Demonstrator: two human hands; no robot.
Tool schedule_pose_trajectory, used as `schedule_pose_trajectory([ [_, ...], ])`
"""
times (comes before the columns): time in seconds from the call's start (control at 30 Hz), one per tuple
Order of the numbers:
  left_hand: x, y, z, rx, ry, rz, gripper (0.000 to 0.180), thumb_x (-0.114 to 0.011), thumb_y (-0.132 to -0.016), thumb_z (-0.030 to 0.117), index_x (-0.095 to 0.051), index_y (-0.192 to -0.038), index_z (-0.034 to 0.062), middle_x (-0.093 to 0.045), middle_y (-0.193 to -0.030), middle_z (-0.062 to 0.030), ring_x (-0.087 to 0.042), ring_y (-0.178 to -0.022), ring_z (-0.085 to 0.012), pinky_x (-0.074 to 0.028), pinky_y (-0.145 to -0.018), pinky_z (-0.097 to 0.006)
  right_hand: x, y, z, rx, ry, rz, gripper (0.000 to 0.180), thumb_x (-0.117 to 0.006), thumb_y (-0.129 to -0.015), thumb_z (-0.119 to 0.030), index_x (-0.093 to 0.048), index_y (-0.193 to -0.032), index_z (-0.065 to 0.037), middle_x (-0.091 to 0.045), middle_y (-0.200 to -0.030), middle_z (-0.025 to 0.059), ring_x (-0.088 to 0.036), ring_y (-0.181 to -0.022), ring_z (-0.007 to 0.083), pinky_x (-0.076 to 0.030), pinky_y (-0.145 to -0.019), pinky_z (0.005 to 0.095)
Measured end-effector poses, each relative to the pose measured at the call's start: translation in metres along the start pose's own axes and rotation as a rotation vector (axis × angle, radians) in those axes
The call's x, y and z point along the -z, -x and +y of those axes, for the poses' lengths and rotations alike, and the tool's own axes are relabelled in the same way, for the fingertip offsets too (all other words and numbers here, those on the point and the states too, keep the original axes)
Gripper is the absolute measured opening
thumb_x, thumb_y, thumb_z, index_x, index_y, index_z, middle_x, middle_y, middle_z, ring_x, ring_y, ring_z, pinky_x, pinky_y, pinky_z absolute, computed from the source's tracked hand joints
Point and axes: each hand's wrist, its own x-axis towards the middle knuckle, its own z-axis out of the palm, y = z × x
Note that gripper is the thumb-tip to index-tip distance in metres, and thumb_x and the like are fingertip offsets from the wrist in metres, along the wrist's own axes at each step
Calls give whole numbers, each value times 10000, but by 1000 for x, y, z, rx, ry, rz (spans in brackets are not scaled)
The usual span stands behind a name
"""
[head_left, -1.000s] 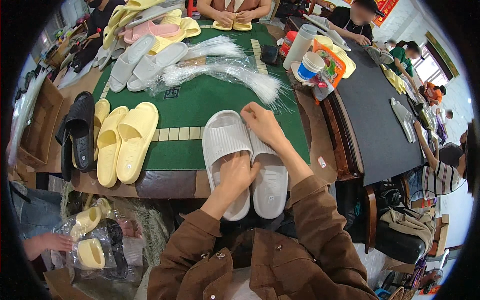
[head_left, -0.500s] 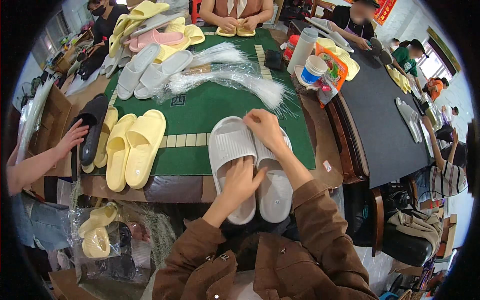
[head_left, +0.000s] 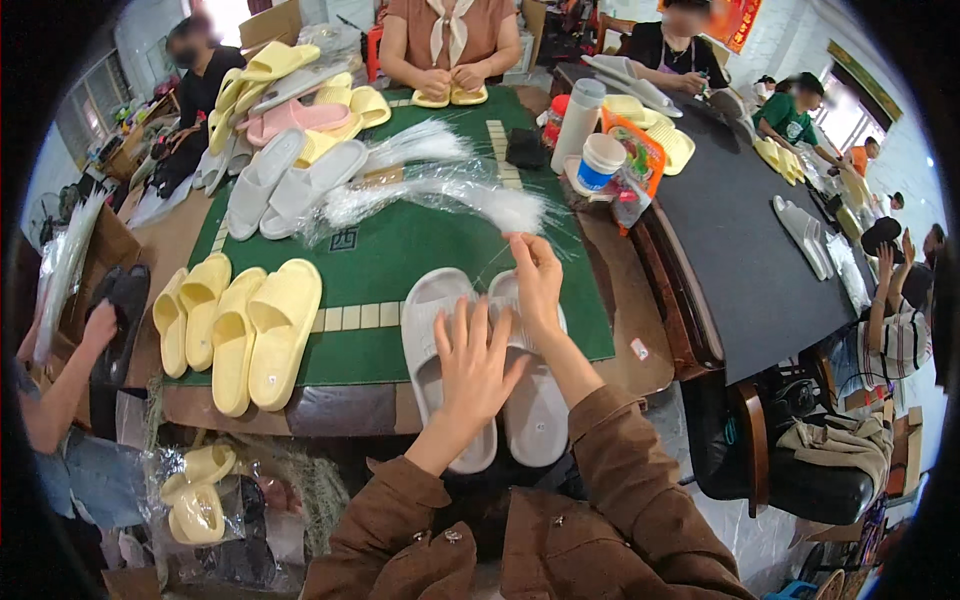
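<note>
Head view. The pair of grey slippers [head_left: 540,425], the landmark here, lies side by side at the near edge of the table [head_left: 640,290], heels overhanging. Across its straps rests the left hand [head_left: 473,355], its grip wide, fingers spread and closed around nothing. Above the pair's toe end, the right hand [head_left: 540,280] has thumb and forefinger brought together in a narrow grip, apparently on a thin clear strand [head_left: 492,268]; its far end cannot be made out. Beyond the pair lies a bundle of strands [head_left: 430,195]; to its left stand yellow slippers [head_left: 285,335]. Possible faults: the strand could slip from so fine a pinch; uneven pressure from the left hand could skew the pair or tip its overhanging heels.
</note>
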Motion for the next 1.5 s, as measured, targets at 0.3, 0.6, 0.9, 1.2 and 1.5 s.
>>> schedule_pose_trajectory([
  [0.3,-13,5,-2,-33,-11,-10,618,-718,-658,79,-560,-1255,115,-504,-1208,-146,-418,-1233,-383,-286,-1018,-563,37,-18,-20,-222,-824,101,146,-478,-1018,-230,-509,-1032,-88,-592,-921,51,-617,-857,178,-567,-799,383],
  [0.6,-20,8,-2,-53,-6,32,591,-682,-696,50,-552,-1271,93,-498,-1218,-152,-413,-1236,-393,-285,-1023,-551,122,-12,-137,726,174,461,168,-482,-1013,-151,-595,-1057,-35,-595,-964,46,-533,-866,104,-454,-832,260],
  [0.9,-20,8,-2,-39,1,50,553,-644,-713,34,-566,-1257,94,-519,-1193,-156,-427,-1224,-392,-284,-1035,-548,47,-5,-57,279,529,-295,155,-616,-894,-145,-694,-945,-21,-622,-886,131,-629,-793,264,-495,-711,346],
  [1.2,-23,10,-7,-47,7,68,541,-636,-723,39,-564,-1258,88,-519,-1179,-160,-446,-1212,-398,-297,-1032,-535,18,-7,3,238,724,-488,145,-662,-827,-178,-707,-904,-64,-614,-969,168,-637,-847,358,-512,-745,443],
  [1.5,9,-9,-26,31,563,45,625,-580,-775,-23,-420,-1379,-17,-473,-1345,-217,-537,-1155,-294,-447,-963,-400,16,13,-26,113,235,-322,124,-598,-916,-107,-629,-957,6,-606,-670,82,-565,-579,137,-443,-550,289],
])
